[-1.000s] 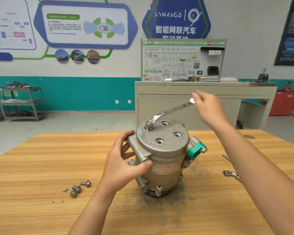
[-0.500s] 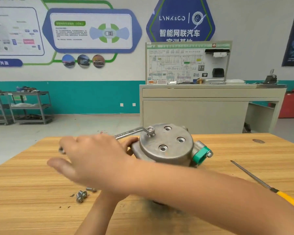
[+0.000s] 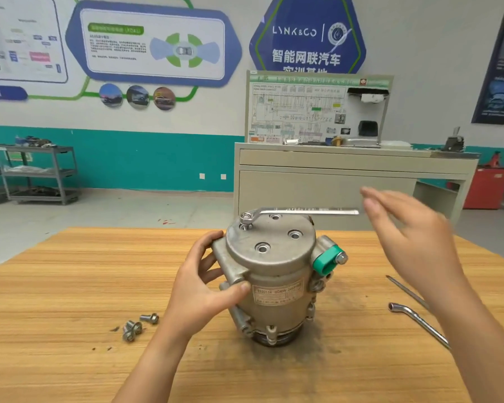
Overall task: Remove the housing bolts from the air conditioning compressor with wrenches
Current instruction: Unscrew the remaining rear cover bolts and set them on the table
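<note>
Head view: the compressor [image 3: 274,274] stands upright on the surface [image 3: 70,286], your left grip [image 3: 198,289] curled around its flank. It looks like heavy, rigid cast metal, so brace it on the body. The ring wrench [image 3: 309,211] sits on the raised bolt [image 3: 246,221]. Your right grip [image 3: 410,237] is spread flat, holding nothing, just beside the handle's free end. Take it there for leverage.

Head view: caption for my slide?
Left hand steadies compressor; wrench sits on a raised bolt, open right hand by its free end.
</note>
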Tool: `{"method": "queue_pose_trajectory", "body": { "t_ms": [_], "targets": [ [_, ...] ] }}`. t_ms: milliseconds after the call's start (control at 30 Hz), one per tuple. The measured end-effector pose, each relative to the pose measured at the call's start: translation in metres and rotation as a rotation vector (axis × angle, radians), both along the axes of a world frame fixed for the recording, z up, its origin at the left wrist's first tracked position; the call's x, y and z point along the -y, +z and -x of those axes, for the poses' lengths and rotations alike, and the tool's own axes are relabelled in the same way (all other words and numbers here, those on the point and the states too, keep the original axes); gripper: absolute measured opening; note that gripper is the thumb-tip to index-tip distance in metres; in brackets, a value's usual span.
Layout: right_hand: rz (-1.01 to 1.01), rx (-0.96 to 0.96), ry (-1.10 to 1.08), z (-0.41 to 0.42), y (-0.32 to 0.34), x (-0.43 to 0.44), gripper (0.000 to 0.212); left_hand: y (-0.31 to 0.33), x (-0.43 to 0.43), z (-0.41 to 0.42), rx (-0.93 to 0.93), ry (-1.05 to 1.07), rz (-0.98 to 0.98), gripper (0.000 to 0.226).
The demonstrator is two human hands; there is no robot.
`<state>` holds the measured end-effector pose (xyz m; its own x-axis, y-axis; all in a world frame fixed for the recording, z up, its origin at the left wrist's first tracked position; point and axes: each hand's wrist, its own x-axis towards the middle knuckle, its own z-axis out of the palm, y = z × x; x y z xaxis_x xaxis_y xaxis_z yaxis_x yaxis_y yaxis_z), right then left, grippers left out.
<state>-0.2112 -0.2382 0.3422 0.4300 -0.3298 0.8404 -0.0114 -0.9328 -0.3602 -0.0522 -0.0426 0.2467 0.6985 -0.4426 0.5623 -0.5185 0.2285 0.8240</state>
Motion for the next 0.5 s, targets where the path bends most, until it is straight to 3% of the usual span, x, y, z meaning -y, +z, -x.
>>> {"method": "queue_pose_trajectory", "body": {
  "t_ms": [133,233,333,500],
  "targets": [
    [-0.095,-0.324,-0.174,-0.08,0.036,0.042,0.034,0.002,0.006,0.004,0.029,-0.006,-0.022,0.082],
    [-0.095,-0.555,-0.1,-0.145,0.064,0.03,0.039,0.01,0.009,0.009,0.04,-0.003,-0.06,0.083],
    [-0.007,-0.711,-0.051,-0.189,0.078,-0.013,0.021,0.013,0.012,0.013,0.058,-0.006,-0.084,0.081],
    [0.307,-0.699,0.269,-0.2,0.068,-0.142,0.014,0.015,0.022,0.015,0.072,0.046,-0.136,0.065]
  ]
}}
